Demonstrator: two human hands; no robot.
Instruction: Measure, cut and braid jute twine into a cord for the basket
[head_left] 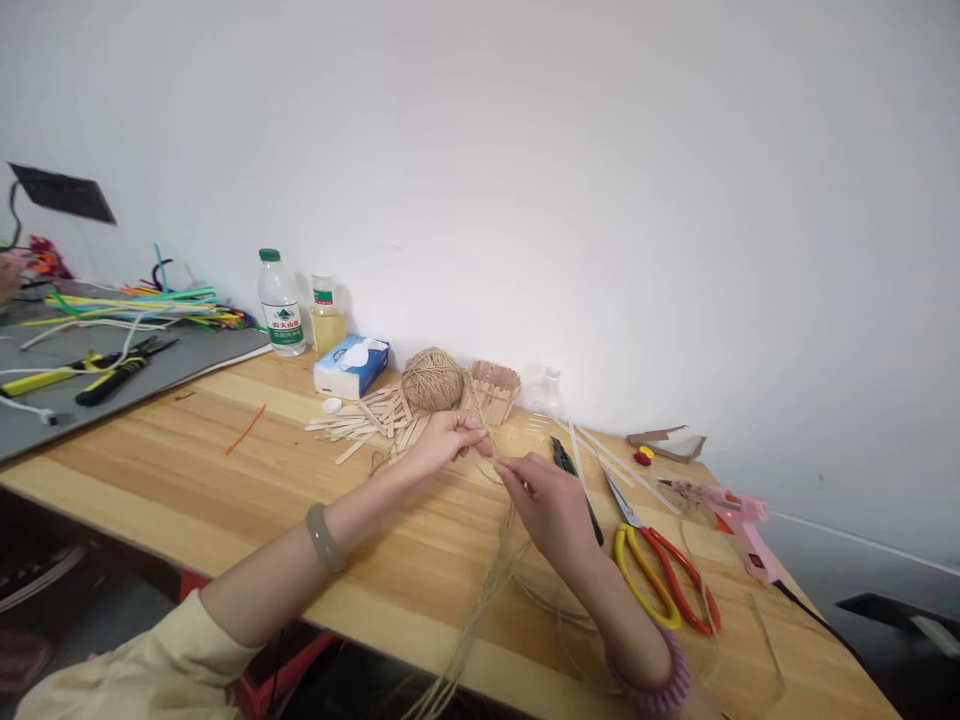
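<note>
Both hands meet above the middle of the table, pinching strands of jute twine (496,570). My left hand (450,440) has its thumb and fingers closed on the twine near a twisted length. Just right of it, my right hand (546,500) is closed on the same twine, its fingers bent. Loose strands hang from between the hands and trail over the table's front edge. Behind the hands sit a ball of twine (433,380) and a small basket made of wooden sticks (493,392). Further twine loops lie under my right forearm.
Left of the ball lie wooden craft sticks (360,420), a tissue pack (352,366) and a water bottle (281,305). To the right are a utility knife (566,460), red-and-yellow scissors (652,560) and a pink glue gun (739,515). Pliers (124,370) rest on a grey mat.
</note>
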